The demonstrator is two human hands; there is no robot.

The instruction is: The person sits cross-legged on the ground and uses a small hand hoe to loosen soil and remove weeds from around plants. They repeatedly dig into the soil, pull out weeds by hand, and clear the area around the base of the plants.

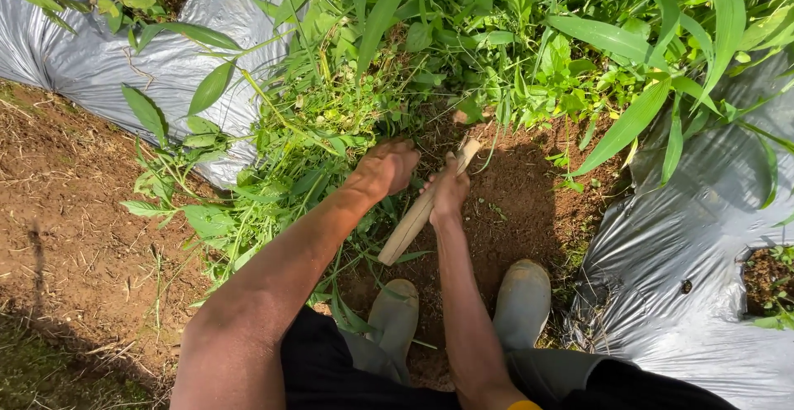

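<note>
**Two hands at the weeds, one on a wooden handle**

The right hand (449, 192) is clenched around a pale wooden handle (418, 215), gripping it near its far end. The handle slants from near left to far right, its free near end hanging above the soil just beyond the left boot (394, 317). Its far tip points down into the ground at the edge of the greenery; whatever head the tool has is hidden by the hand and leaves.

The left hand (389, 166) sits just left of the right hand, close beside it but apart from the handle. Its fingers are curled down into a clump of cut or loose weeds (306, 141), so they seem to be grasping stems, though the fingertips are buried in the green and cannot be seen clearly.

Both forearms reach away from the camera over bare reddish-brown soil (513, 211). The right boot (523, 301), greyish like its partner, stands on that soil near the bottom of the view, to the right of the right forearm.

Silver plastic mulch sheeting (686, 294) covers the ground on the right, and another stretch of it lies at the far left. Tall broad-leaved grasses (612, 38) fill the far side between them. A strip of dry dirt with straw runs along the near left.
</note>
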